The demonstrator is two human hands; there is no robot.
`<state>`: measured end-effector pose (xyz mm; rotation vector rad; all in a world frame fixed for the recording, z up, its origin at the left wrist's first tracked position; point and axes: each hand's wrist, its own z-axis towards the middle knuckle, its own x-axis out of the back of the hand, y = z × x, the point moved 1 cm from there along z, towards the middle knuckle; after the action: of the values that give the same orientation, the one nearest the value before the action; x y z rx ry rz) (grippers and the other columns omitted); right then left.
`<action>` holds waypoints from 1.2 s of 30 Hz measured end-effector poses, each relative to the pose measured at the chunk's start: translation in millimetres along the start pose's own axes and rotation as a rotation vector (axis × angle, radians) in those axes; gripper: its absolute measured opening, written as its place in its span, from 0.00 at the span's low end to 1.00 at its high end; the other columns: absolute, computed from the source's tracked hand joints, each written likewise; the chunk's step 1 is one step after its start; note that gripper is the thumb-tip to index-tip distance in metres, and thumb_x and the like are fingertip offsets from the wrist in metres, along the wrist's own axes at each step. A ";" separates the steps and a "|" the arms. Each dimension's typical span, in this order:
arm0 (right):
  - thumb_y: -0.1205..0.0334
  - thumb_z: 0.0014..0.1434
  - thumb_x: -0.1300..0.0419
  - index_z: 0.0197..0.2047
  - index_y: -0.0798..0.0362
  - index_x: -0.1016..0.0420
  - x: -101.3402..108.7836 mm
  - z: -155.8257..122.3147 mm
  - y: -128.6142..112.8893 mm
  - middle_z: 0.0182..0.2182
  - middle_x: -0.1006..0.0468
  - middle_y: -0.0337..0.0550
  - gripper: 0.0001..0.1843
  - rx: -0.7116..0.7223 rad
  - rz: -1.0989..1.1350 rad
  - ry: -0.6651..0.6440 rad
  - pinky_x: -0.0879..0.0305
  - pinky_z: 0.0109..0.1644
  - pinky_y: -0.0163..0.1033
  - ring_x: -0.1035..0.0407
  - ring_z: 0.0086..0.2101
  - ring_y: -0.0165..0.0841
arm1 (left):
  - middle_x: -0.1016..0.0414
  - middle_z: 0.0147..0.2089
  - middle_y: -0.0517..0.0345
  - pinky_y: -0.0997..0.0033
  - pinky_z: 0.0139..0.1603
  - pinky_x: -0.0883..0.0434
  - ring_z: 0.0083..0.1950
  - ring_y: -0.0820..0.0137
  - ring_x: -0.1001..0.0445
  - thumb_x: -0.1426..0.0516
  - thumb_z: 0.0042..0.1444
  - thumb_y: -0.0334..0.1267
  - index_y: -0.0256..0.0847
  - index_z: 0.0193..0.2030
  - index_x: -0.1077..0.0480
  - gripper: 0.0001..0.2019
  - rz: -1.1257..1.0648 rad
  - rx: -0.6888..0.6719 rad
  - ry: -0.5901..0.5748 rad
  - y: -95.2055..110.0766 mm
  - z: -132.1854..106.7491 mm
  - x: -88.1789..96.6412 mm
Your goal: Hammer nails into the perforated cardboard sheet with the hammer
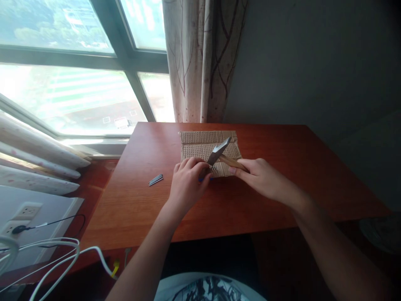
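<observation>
A brown perforated cardboard piece [200,144] lies on the red-brown wooden table [140,209]. My right hand [263,177] grips the wooden handle of a small hammer [219,151], whose metal head rests over the cardboard's near edge. My left hand [188,182] is pinched closed at that same edge, right by the hammer head; what its fingertips hold is too small to make out, with a bit of blue showing beneath them. A few dark nails [156,179] lie on the table to the left of my left hand.
A window [78,83] and a patterned curtain [203,58] stand behind the table. White cables [62,255] and a wall socket [21,213] sit at lower left. A grey wall is on the right.
</observation>
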<state>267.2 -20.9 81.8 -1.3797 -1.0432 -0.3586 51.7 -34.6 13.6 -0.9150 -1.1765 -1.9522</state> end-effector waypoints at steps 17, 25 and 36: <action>0.44 0.68 0.47 0.31 0.52 0.28 -9.1 -2.5 6.2 0.26 0.26 0.39 0.22 -0.009 0.015 -0.004 0.45 0.30 0.36 0.34 0.27 0.32 | 0.23 0.51 0.54 0.56 0.53 0.35 0.54 0.57 0.28 0.38 0.59 0.38 0.45 0.47 0.30 0.10 -0.019 0.030 -0.008 -1.5 1.3 -1.0; 0.45 0.66 0.44 0.26 0.51 0.36 -3.5 -6.3 7.3 0.22 0.34 0.35 0.23 0.013 0.079 0.123 0.50 0.28 0.37 0.41 0.25 0.29 | 0.23 0.51 0.54 0.57 0.53 0.35 0.54 0.57 0.28 0.37 0.59 0.38 0.45 0.46 0.32 0.10 -0.001 0.038 -0.022 -0.6 1.4 -0.2; 0.40 0.63 0.41 0.20 0.48 0.48 -5.2 13.4 45.1 0.14 0.50 0.30 0.30 0.147 0.744 0.706 0.56 0.20 0.38 0.52 0.15 0.25 | 0.24 0.53 0.54 0.57 0.53 0.35 0.55 0.58 0.28 0.38 0.61 0.39 0.45 0.46 0.31 0.09 0.022 0.029 -0.040 0.2 1.1 0.6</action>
<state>293.1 -0.5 47.7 -1.2617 0.0460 -0.1759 51.8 -33.7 14.6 -0.9524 -1.2091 -1.9029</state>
